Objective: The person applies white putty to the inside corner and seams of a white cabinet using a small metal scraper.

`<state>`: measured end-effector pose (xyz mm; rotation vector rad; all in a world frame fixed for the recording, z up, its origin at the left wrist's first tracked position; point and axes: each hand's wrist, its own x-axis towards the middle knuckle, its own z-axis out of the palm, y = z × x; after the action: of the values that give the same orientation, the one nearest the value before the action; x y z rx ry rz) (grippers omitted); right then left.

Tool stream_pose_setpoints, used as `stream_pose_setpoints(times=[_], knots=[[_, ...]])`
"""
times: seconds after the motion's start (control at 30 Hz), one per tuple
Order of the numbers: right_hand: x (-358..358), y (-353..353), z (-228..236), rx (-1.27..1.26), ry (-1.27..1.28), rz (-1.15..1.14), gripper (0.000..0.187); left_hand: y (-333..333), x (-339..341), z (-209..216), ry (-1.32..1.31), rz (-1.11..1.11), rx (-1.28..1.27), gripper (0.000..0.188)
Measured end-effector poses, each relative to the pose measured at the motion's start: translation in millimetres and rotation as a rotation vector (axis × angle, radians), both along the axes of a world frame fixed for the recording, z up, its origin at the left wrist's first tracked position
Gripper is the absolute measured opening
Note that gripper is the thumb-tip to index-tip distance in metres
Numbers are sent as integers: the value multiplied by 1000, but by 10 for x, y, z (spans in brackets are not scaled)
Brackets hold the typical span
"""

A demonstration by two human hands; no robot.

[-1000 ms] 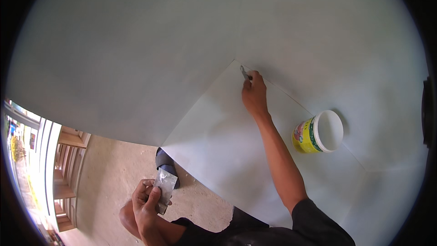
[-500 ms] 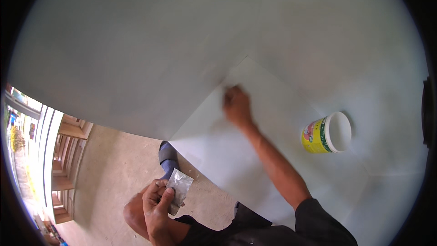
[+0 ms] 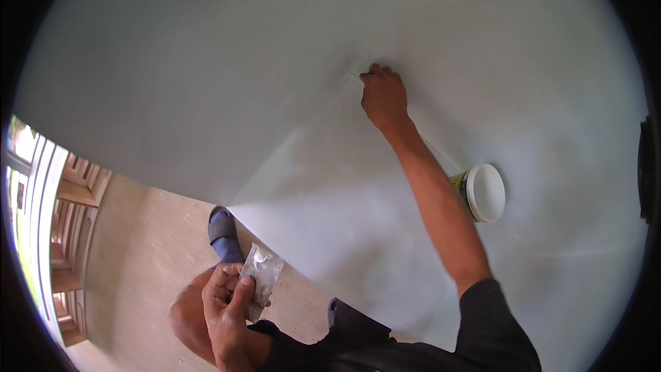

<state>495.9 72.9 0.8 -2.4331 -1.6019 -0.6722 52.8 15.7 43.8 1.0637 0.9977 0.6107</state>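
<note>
My left hand [image 3: 227, 310] is closed on a thin grey rectangular piece [image 3: 263, 281], shiny and smeared, pinched under the thumb; whether it is plastic or metal I cannot tell. My right hand [image 3: 387, 96] reaches far forward to the pale grey-white surface [image 3: 330, 186], near where its panels meet in a corner. Its fingers are curled against the surface and hide whatever they may hold. Short thin dark lines show just left of the fingertips. Beside my right forearm stands a white-rimmed tub [image 3: 485, 193] with a yellow and green label, partly covered by the arm.
Below the panel's edge lies a beige floor [image 3: 144, 255]. My foot in a blue sock and dark sandal [image 3: 222, 226] is close to that edge. Wooden frames [image 3: 72, 234] stand at the far left, next to a bright opening [image 3: 27, 193].
My right hand has moved forward and a little right, up to the corner. The tub now appears farther left, partly behind my forearm. My left hand keeps its grip on the grey piece.
</note>
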Motion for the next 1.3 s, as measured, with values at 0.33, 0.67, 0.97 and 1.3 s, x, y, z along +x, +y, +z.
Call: stream_pose_setpoints(times=[0.33, 0.67, 0.97, 1.3], knots=[[429, 92, 42, -522, -419, 385, 14, -72, -87, 19, -139, 83, -112, 17], [359, -72, 540, -657, -441, 383, 12, -45, -80, 70, -37, 100, -38, 16], [640, -1199, 226, -741, -272, 479, 12, -96, -173, -5, -27, 185, 0, 18], [510, -404, 394, -601, -391, 499, 9, -31, -118, -15, -20, 83, 15, 16]])
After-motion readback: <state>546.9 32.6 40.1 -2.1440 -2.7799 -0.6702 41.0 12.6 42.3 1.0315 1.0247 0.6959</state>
